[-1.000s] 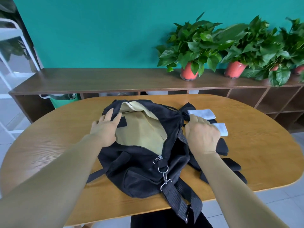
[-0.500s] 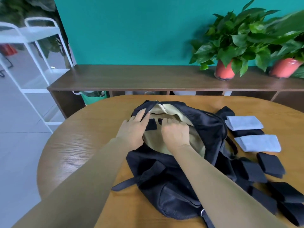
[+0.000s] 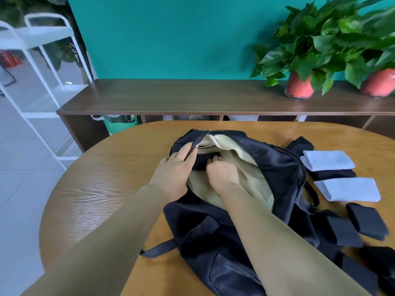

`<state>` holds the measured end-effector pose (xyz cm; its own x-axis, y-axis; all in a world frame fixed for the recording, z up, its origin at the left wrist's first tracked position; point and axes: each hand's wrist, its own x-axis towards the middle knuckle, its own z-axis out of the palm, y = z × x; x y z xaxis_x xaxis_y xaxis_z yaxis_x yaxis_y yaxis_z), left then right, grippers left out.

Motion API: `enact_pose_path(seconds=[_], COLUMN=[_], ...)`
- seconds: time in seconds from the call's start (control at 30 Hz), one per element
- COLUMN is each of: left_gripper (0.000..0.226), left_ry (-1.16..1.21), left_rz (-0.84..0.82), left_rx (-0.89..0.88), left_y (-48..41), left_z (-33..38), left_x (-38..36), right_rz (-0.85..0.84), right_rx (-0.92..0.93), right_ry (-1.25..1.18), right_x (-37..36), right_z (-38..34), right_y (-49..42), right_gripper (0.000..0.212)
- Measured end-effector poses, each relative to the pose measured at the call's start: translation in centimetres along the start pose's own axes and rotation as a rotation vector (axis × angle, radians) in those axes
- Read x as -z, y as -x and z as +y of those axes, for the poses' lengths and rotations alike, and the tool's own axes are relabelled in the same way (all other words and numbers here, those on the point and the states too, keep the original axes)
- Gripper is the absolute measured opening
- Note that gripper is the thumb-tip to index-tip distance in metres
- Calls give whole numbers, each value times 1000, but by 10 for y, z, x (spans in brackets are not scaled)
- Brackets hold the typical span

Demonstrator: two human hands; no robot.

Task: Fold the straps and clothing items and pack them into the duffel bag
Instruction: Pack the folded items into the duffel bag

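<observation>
Lying open on the oval wooden table is one black fabric duffel bag with a cream lining, its zip mouth spread wide toward the far side. Inside it sits one folded black item, pressed against the lining near the far rim; nothing else shows in the bag. The left hand rests on the bag's left edge with its fingers stretched out flat along the open zip flap, not closed around anything. The right hand is inside the mouth, fingers curled down at the folded black item; whether it actually grips the item cannot be told. To the right of the bag, on the table, lie two folded white cloths, one nearer than the other, with a dark folded piece between them. Nearer still are several folded black pieces; at least four can be counted, but blur and the picture's edge make the count uncertain. One black strap trails from the bag's left side. Behind the table, a dark wooden sideboard carries two red-potted green plants.
</observation>
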<state>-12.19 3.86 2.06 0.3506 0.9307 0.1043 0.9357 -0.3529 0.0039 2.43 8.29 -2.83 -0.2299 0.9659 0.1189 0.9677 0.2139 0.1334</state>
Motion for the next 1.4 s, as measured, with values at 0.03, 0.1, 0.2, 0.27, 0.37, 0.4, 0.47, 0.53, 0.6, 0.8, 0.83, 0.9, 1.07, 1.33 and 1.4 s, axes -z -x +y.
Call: enact_pose_path(seconds=[0.03,0.1,0.2,0.27,0.37,0.4,0.47,0.53,0.6,0.8,0.83,0.9,1.07,1.33,1.4], left_gripper=[91,92,91,91,93,93,92,91,91,92,93,95,95,90,89], left_ry=[-2,-11,-27,-34,-40,-51,-81,-108,-129,-136,-141,-156,-172,-210,-215], left_rz=[-6,-15,-28,-42,-80,-88,-83,-69,-70,-48,-57,-69,-76,-134,-131], left_rx=[0,-2,1,10,40,49,65,84,106,80,78,74,74,116,126], left_y=[0,-1,-2,-1,3,5,9,13,18,27,27,26,27,37,41], left_z=[1,1,2,2,6,8,13,21,30,62,67,77,95,96,91], left_x=[0,0,1,1,6,8,14,19,23,27,28,28,28,32,33], right_rz=[-1,-4,-27,-12,33,42,59,97,223,667,697,686,261,18,15], right_rx=[-2,-3,8,11,21,30,44,52,62,27,3,-82,-276,-241,-253], right_ry=[-11,-22,-24,-44,-59,-65,-73,-75,-58,-161,-169,-156,-77,-42,-41], right_x=[-1,-3,-1,4,20,28,45,63,75,73,72,65,35,22,24], right_z=[1,3,3,4,5,6,9,14,20,77,90,116,159,172,171], right_y=[-2,-5,-4,-1,10,16,30,46,67,142,155,181,233,244,245], right_gripper=[36,39,44,43,40,39,39,34,29,28,30,35,30,40,35])
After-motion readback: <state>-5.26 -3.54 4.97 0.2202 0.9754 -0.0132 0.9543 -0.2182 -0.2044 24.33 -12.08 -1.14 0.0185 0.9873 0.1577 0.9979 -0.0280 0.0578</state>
